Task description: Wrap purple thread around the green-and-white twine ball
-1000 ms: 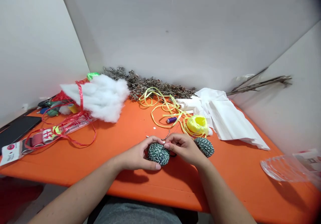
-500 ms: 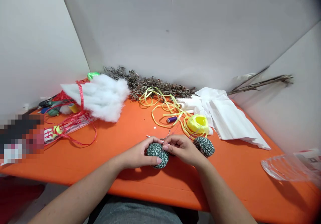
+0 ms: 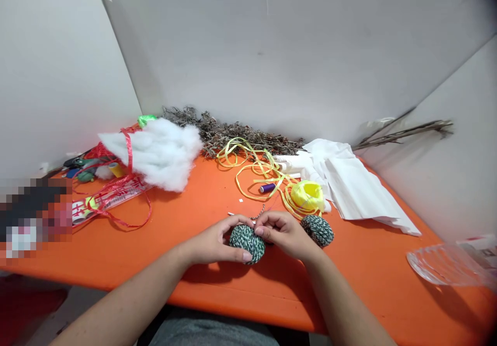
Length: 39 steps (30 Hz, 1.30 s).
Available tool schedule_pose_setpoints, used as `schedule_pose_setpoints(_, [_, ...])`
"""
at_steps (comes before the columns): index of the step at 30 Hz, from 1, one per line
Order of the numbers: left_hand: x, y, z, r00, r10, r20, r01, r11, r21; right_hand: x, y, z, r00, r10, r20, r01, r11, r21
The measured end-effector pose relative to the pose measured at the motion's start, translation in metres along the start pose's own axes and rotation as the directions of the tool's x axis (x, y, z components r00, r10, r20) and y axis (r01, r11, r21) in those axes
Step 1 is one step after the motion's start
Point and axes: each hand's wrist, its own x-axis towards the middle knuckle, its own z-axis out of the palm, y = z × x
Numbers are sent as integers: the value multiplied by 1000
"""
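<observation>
The left hand (image 3: 212, 242) is cupping a round, green-and-white flecked yarn ball (image 3: 247, 245) near the front of the orange surface (image 3: 217, 289), its grip clamping the ball between the thumb and the curled fingers. The right hand (image 3: 286, 236) is bringing its thumb and forefinger together at the ball's upper right edge; whether they are pinching a strand, I cannot tell. A dark-and-white twisted yarn end (image 3: 263, 209) is sticking up just beyond the fingertips. The ball is probably weighing little and giving softly under pressure, its fuzzy windings offering good friction rather than slipping. Broad finger contact around its sides is likely suiting it best, since hard squeezing could be denting it and tugging could be loosening its outer wraps.
</observation>
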Motion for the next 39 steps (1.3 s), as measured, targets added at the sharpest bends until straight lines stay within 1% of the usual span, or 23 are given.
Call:
schedule_pose_setpoints(4, [0, 2, 1, 1000, -7, 1, 7, 1000, -28, 0, 0, -1, 1000, -1, -11, 1, 1000, 18])
schedule_pose_setpoints(11, [0, 2, -1, 999, -47, -15, 47, 999, -22, -3, 0, -3, 999, -18, -30, 19, 999, 34])
schedule_pose_setpoints(18, [1, -1, -1, 999, -50, 19, 50, 999, -6, -2, -2, -1, 999, -40, -30, 41, 999, 35])
schedule_pose_setpoints(23, [2, -2, 0, 998, -53, 41, 53, 999, 13, -3, -1, -1, 999, -21, -36, 22, 999, 33])
schedule_pose_setpoints(30, [0, 2, -2, 997, -51, 52, 51, 999, 9, -2, -2, -3, 999, 4, -34, -3, 1000, 29])
schedule_pose_setpoints(39, [-2, 4, 0, 997, -21, 78, 20, 1000, 9, -1, -2, 1, 1000, 20, -20, -20, 1000, 0])
